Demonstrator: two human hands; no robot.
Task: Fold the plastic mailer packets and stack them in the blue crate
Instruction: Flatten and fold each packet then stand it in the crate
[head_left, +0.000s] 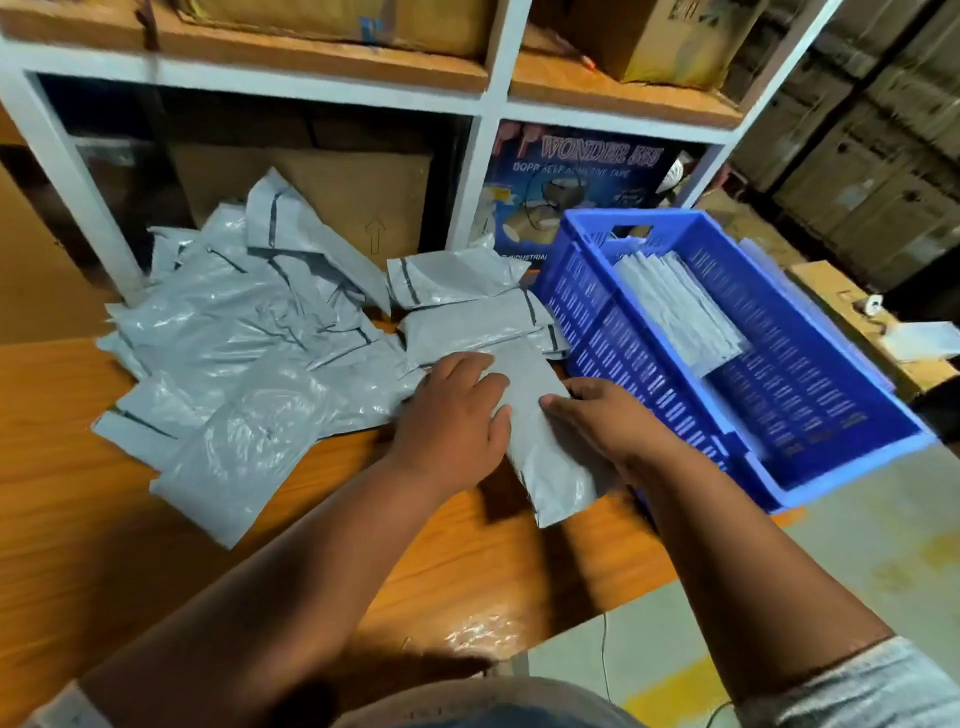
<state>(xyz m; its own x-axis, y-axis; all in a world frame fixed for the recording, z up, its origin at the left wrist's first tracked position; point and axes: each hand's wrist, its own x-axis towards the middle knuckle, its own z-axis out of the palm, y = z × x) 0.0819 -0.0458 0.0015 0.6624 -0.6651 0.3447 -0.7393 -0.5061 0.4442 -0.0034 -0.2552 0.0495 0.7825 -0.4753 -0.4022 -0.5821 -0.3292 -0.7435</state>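
Note:
A narrow folded grey mailer packet (550, 457) lies on the wooden table (104, 519) between my hands. My left hand (457, 415) rests on its left edge with the fingers bent over it. From the right, my right hand (602, 421) presses on it, thumb on top. The blue crate (810, 364) stands just right of my hands, and a row of folded grey packets (675, 306) leans inside it. A loose heap of unfolded grey mailers (249, 338) covers the table's far left, with two more mailers (467, 306) beyond my hands.
A white shelf frame (483, 150) rises behind the table, holding cardboard boxes (337, 192) and a dark tape carton (576, 182). Stacked cartons (883, 156) fill the far right. The crate overhangs the table's right edge above the grey floor (857, 561).

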